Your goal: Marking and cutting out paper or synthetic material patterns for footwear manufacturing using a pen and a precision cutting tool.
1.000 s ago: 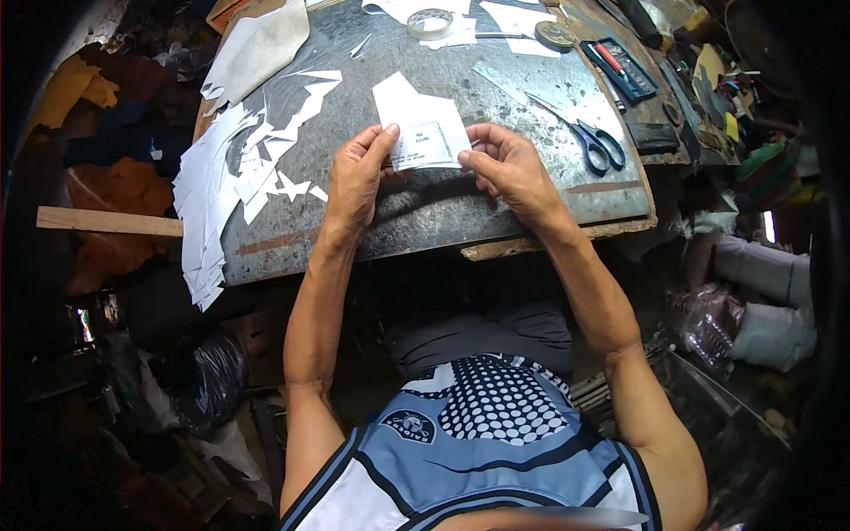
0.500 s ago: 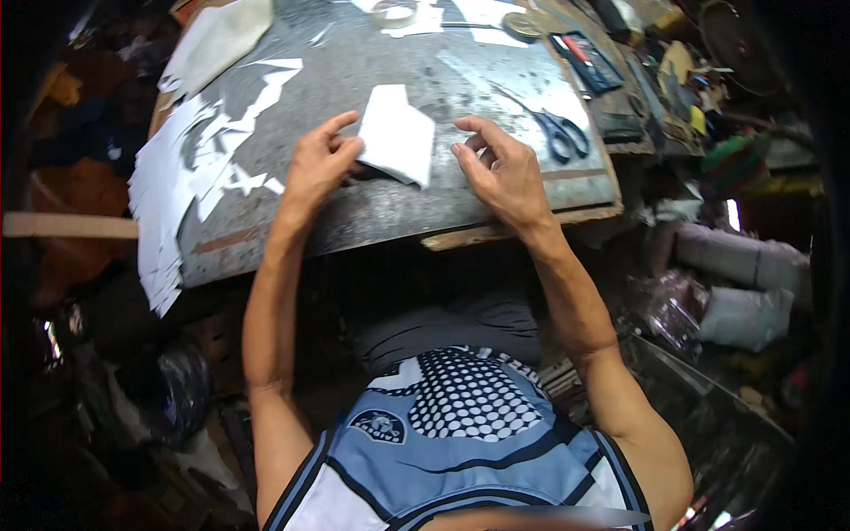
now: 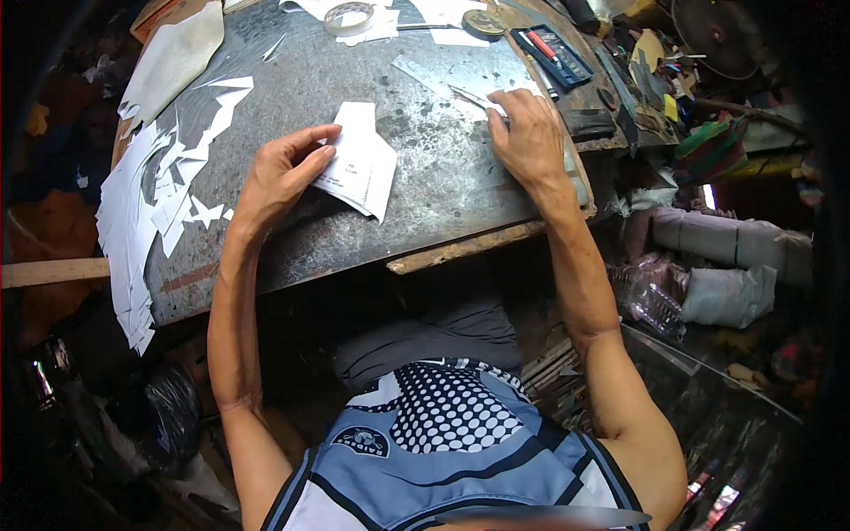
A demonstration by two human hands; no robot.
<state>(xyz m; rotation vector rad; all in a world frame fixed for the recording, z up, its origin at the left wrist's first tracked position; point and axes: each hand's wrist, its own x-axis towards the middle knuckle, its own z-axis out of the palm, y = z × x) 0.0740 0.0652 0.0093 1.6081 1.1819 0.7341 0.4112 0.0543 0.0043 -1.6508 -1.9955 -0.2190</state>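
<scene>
My left hand pinches the left edge of a white cut paper piece between thumb and fingers. The paper looks folded or layered, has faint print on it and lies at the middle of the worn metal-topped table. Over to the right, my right hand is closed over the handles of a pair of scissors. Only the blades show, pointing away to the upper left; the handles are hidden under my fingers. Just beyond the blades lies a flat metal strip.
Cut white paper scraps spread over the table's left side, below a pale sheet. At the far side are a tape roll, a round tin and a dark tool case. Wrapped rolls lie at the right.
My left hand has closed on the paper, which now shows print. My right hand has moved from beside the paper to the scissors. The whole view has shifted somewhat.
</scene>
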